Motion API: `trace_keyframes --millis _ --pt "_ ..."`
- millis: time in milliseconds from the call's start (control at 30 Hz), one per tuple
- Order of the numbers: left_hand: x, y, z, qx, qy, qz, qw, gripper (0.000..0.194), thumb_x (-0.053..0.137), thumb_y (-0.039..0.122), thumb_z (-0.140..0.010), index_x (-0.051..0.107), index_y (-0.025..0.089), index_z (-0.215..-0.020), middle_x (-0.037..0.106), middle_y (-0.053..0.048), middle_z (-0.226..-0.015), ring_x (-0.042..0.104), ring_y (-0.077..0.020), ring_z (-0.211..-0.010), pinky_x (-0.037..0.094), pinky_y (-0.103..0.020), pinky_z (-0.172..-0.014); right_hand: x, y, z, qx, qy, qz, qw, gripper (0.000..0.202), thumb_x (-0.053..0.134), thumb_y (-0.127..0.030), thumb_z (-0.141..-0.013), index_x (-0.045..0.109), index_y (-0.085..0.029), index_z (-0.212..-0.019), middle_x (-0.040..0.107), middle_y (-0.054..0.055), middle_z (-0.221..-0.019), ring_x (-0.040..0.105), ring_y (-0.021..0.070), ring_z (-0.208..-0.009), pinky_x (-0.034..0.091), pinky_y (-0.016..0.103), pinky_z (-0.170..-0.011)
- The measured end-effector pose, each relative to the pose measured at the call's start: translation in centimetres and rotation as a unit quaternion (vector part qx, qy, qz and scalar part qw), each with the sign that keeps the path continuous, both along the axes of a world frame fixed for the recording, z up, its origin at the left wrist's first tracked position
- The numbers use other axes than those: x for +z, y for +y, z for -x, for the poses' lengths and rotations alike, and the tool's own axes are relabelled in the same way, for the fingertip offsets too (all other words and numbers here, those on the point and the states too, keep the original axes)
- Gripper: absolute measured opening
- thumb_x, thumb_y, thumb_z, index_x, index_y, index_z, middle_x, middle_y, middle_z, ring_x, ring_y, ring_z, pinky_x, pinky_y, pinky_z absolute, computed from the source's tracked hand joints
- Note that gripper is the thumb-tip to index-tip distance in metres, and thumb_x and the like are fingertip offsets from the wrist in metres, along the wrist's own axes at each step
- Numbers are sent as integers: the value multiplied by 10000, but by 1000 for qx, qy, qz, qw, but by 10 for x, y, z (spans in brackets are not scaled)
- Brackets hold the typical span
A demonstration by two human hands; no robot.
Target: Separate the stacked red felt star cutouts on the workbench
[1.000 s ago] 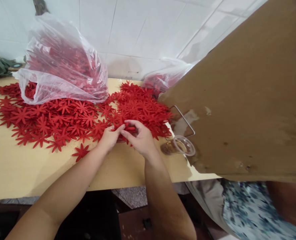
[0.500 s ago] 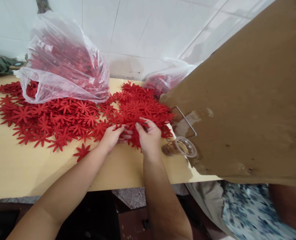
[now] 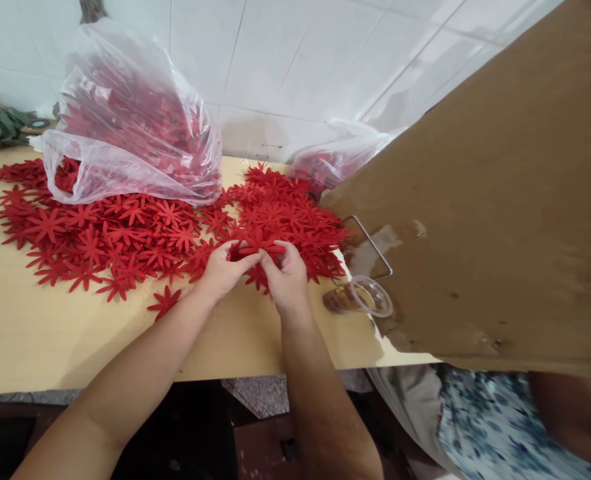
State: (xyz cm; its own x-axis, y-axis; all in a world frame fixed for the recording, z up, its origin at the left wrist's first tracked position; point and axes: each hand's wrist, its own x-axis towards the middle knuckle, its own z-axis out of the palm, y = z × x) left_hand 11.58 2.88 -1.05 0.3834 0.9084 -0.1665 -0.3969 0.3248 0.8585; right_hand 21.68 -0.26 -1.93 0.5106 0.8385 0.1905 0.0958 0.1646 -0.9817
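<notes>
Both my hands meet over the front of the right-hand pile of red flower cutouts (image 3: 280, 207). Between them is a red flower cutout (image 3: 256, 248) with long narrow petals. My left hand (image 3: 225, 270) pinches it from the left, thumb stretched toward the middle. My right hand (image 3: 286, 273) grips it from the right with thumb and fingers closed. The two thumb tips are close together at its near side. A larger spread of red flower cutouts (image 3: 95, 243) lies to the left, and one loose flower cutout (image 3: 164, 303) rests beside my left forearm.
A clear plastic bag (image 3: 135, 120) full of red pieces stands at the back left; another bag (image 3: 345, 143) is behind the right pile. A brown board (image 3: 475, 213) leans in from the right, with a wire handle (image 3: 375, 247) and a clear plastic cup (image 3: 355, 297) near it. Someone's patterned clothing (image 3: 490, 413) shows below.
My right hand has moved left, toward my left hand. My left fingers have drawn in, and both hands now close on one red flower cutout.
</notes>
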Motion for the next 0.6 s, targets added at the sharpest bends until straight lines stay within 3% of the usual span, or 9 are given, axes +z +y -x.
trace_keyframes --millis 167,400,600 --pt "-8 2 -3 15 17 -32 999 227 688 185 -545 548 129 -714 572 27 -673 501 -62 -616 414 -250 -707 -2 2 0 9 -8 -10 1000 210 635 -303 -632 536 -199 -785 596 -14 -748 557 110 -715 455 271 -712" --pt "-7 1 -3 9 32 -68 997 180 668 220 -567 535 127 -645 546 33 -626 468 -60 -597 383 -231 -662 5 0 -1 56 76 2 996 238 684 -349 -592 564 -192 -726 603 -24 -703 569 100 -673 463 265 -699" --pt "-4 -5 -4 -15 44 -54 997 207 664 267 -591 517 136 -654 510 47 -611 430 -47 -562 361 -222 -616 5 2 1 -31 82 -16 996 298 677 -411 -579 518 -168 -648 576 -37 -603 529 86 -559 451 245 -585"
